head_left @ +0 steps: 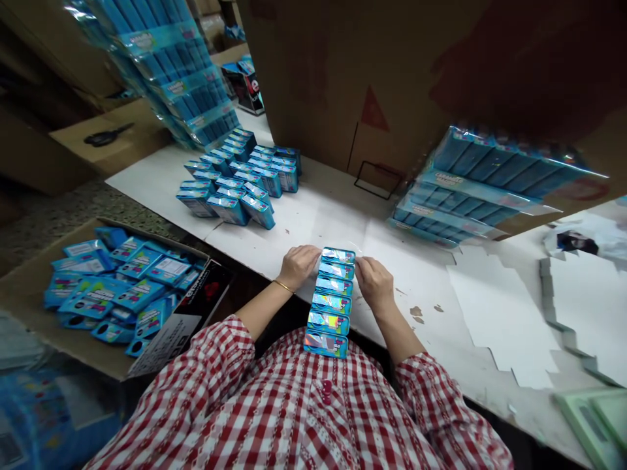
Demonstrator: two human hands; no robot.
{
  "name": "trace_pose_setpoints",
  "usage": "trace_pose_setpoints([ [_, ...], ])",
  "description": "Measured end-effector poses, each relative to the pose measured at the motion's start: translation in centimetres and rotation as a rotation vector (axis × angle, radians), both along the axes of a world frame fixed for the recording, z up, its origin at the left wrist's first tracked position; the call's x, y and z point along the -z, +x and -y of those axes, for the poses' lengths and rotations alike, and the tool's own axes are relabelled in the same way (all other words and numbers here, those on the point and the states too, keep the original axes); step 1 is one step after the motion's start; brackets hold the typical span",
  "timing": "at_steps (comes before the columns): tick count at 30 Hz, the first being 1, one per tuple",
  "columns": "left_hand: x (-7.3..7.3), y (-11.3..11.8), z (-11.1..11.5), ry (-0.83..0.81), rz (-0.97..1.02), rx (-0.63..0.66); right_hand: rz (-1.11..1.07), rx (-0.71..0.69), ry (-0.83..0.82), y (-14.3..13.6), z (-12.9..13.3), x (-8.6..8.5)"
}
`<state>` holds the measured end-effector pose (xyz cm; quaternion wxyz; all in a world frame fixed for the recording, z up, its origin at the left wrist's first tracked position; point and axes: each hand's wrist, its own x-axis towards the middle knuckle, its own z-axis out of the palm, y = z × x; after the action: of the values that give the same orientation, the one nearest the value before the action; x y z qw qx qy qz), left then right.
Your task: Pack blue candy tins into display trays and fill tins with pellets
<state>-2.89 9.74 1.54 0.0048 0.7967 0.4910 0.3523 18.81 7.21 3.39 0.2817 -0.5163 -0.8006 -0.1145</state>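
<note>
- At the near edge of the table [318, 202], a row of six small blue boxes [330, 303] runs from above the white surface back to the checked shirt [274, 411], its printed ends facing up.
- Left hand [298, 266]: fingers drawn together, grasping the left side of the row at its far end; exact fingertip contact is hidden.
- Right hand [376, 281]: fingers bent and grasping the opposite side, level with the left. The paired hold appears to serve to square the row and stop it spreading; the near end probably gains support from the body.
- Glints beside the far box suggest clear film; whether it wraps the whole row cannot be told.
- Standing boxes [235, 176] are grouped upright on the table, left of the hands, presumably for easy reach.
- Loose boxes [117, 281] lie jumbled in an open carton [22, 271] beside the left arm; order there seems unimportant.
- Wrapped packs [455, 176] sit to the right, against a large cardboard box [313, 78], which likely steadies them.
- White card sheets [490, 307] lie flat at far right, apart from the boxes.
</note>
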Motion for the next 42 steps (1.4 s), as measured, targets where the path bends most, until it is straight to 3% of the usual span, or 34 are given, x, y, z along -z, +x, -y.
trace_pose_setpoints([
  [7, 0.0, 0.0, -0.4, -0.144, 0.015, 0.073, -0.080, -0.046, -0.138, 0.2, 0.0, -0.7],
  [12, -0.1, 0.5, -0.7, -0.100, 0.037, -0.007, -0.073, -0.011, -0.107, -0.1, -0.5, -0.5],
  [23, -1.6, 1.1, -1.0, -0.016, 0.080, -0.019, -0.177, -0.038, -0.158, 0.2, -1.3, -0.6],
  [30, -1.3, 1.0, -0.3, 0.065, 0.033, 0.022, -0.135, 0.108, -0.166, -0.4, -0.9, 0.7],
  [37, -1.5, 0.3, 0.0, 0.122, -0.013, 0.066, -0.175, -0.098, -0.251, 0.3, -0.1, 0.8],
  [42, -1.9, 0.4, 0.3, 0.134, -0.036, 0.075, -0.142, -0.005, -0.195, 0.2, 0.2, 2.2],
])
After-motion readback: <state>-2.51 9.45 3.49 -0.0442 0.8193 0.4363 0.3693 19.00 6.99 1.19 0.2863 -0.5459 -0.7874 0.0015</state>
